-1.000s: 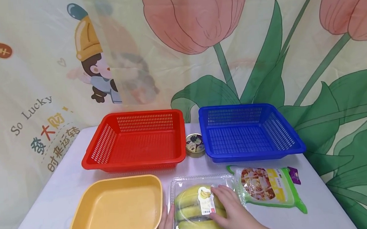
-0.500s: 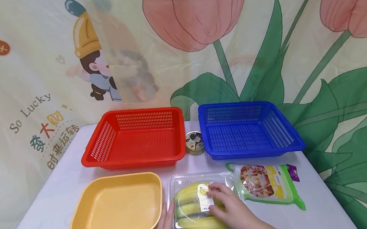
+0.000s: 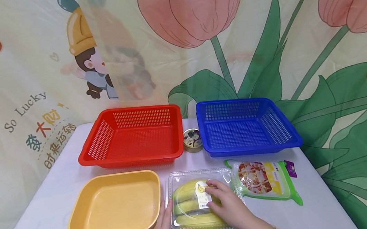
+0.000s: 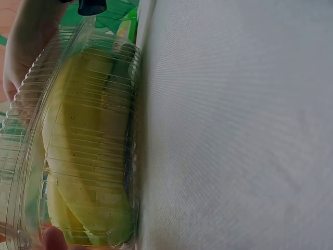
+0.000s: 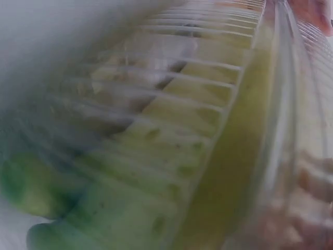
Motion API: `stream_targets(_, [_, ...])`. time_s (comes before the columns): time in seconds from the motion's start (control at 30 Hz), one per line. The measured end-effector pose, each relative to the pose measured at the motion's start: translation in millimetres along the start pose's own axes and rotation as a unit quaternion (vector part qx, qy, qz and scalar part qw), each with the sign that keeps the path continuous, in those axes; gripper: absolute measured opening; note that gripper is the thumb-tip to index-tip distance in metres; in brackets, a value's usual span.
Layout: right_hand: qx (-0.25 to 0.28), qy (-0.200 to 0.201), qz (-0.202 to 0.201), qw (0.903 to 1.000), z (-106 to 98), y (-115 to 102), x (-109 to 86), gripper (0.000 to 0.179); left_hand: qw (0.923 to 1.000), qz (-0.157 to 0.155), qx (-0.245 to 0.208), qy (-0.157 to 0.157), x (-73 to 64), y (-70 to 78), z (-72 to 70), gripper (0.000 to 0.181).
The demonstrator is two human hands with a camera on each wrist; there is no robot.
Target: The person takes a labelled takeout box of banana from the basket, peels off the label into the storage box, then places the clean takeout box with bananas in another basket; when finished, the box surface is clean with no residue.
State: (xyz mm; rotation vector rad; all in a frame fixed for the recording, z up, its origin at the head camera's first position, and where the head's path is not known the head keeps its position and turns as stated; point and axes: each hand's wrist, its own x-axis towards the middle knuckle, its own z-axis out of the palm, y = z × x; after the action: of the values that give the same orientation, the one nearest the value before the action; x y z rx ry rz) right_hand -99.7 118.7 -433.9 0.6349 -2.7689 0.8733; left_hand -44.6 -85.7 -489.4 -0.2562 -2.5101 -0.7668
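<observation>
A clear plastic clamshell box [image 3: 172, 184] stands on the table at front centre with bananas [image 3: 186, 207] inside. A white label [image 3: 202, 198] with a banana picture sits on its lid. My right hand [image 3: 230, 207] lies over the lid's right part, fingers slightly bent and fingertips at the label's right edge. Along the box's left side my left hand [image 3: 164, 221] rests with fairly straight fingers, its thumb near the front. In the left wrist view, the ribbed wall covers the bananas [image 4: 86, 140]. Through the plastic in the right wrist view, the blurred bananas [image 5: 171, 135] show green ends.
Left of the box lies a yellow tray [image 3: 113, 204]. Behind are a red basket [image 3: 131, 160] and a blue basket [image 3: 250, 149], with a round tin [image 3: 192, 140] between them. A green-edged food bag [image 3: 263, 181] lies right, a purple packet [image 3: 290, 168] beside it.
The head view has tilted slightly, so everything sits a little higher and further left. My right fingers have lifted and bent slightly over the label. The left hand stays against the box.
</observation>
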Motion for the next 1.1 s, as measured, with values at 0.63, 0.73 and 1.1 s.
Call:
stream_targets(0.63, [0.014, 0.005, 0.021, 0.9997, -0.2, -4.5, 0.8, 0.042, 0.9979, -0.035, -0.010, -0.053, 2.2, 5.3, -7.9, 0.089])
stream_targets(0.73, [0.032, -0.001, 0.035, 0.9989, -1.7, -5.6, 1.7, 0.041, 0.9970, -0.042, -0.011, -0.064, 3.0, 5.7, -9.3, 0.088])
stream_targets(1.1, [0.107, 0.006, 0.081, 0.9910, -7.2, -6.3, 3.1, 0.036, 0.9968, -0.040, -0.017, -0.067, 3.6, 6.4, -10.7, 0.088])
